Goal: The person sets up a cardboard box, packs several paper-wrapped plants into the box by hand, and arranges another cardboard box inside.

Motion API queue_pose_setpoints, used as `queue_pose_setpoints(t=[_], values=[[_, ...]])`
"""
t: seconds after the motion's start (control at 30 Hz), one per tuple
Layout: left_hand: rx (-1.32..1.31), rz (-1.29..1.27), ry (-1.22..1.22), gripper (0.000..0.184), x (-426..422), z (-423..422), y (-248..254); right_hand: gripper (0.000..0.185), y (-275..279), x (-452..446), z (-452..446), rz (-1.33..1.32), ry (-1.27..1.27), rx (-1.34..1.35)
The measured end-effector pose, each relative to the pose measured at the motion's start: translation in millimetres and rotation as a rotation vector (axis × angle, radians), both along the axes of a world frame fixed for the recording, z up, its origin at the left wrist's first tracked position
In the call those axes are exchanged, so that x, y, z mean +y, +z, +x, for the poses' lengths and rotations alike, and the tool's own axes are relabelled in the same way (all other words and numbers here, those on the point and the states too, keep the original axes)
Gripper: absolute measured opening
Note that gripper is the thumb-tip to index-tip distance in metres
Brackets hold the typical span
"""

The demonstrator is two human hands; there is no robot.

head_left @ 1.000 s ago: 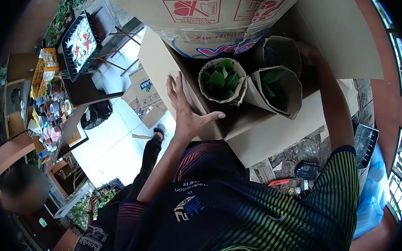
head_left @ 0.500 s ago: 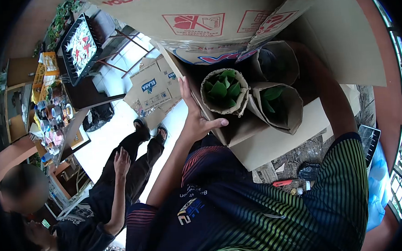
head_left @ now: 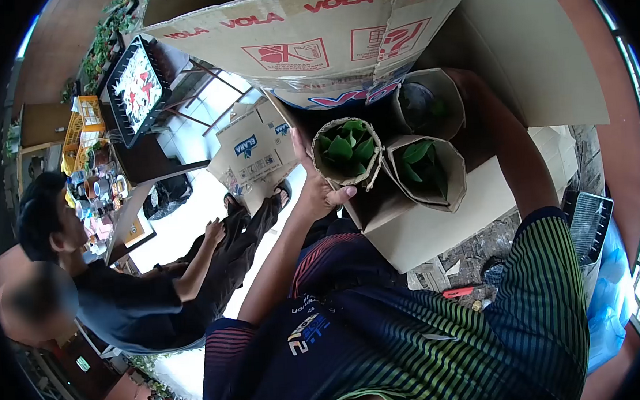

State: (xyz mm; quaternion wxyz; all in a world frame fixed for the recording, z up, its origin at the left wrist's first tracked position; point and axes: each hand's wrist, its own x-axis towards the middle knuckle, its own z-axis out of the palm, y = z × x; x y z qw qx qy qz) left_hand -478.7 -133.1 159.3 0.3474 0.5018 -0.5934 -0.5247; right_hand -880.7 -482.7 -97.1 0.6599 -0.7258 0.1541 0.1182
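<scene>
My left hand [head_left: 319, 189] grips the near left wall of an open cardboard box [head_left: 417, 234], thumb over its edge and fingers along the outside. Inside stand three cardboard sleeves. The left sleeve [head_left: 320, 172] is upright, with green leaves [head_left: 348, 148] in it, beside my thumb. A front sleeve [head_left: 452, 181] leans and also holds leaves [head_left: 416, 161]. Darker contents show in the back sleeve [head_left: 452, 107]. My right forearm [head_left: 507, 141] reaches into the box behind the sleeves; my right hand is hidden there.
A taller carton with VOLA print [head_left: 303, 36] stands directly beyond the sleeves. A red-handled tool [head_left: 461, 292] and a black crate [head_left: 589, 224] lie to the right. Leftward are a flattened carton [head_left: 254, 149], a black tray [head_left: 137, 86] and a seated person in dark clothes [head_left: 132, 296].
The view has shifted slightly, and the box and sleeves appear a little further left. The other person has sat more upright and drawn their hand in. My left hand keeps its place on the box.
</scene>
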Motion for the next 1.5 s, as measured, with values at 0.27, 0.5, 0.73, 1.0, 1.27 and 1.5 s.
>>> queue_pose_setpoints(t=[0.27, 0.5, 0.73, 1.0, 1.27, 1.5], values=[[-0.236, -0.167, 0.136, 0.131, 4, -4, 29, 0.073, 15, 13, -5, 0.014, -0.081, 0.040], [-0.175, -0.139, 0.191, 0.131, 19, -29, 50, 0.069, 37, 10, 14, 0.036, -0.185, 0.106], [0.023, 0.050, 0.110, 0.124, 19, -30, 27, 0.066, 50, 2, 32, 0.082, -0.281, 0.208], [0.018, 0.003, 0.137, 0.124, 19, -28, 34, 0.062, 89, 36, 46, 0.101, -0.438, 0.271], [0.091, 0.157, 0.161, 0.120, 21, -27, 40, 0.058, 126, 56, 69, 0.125, -0.556, 0.353], [-0.010, 0.049, 0.089, 0.111, 18, -11, 20, 0.055, 149, 41, 80, 0.142, -0.652, 0.424]])
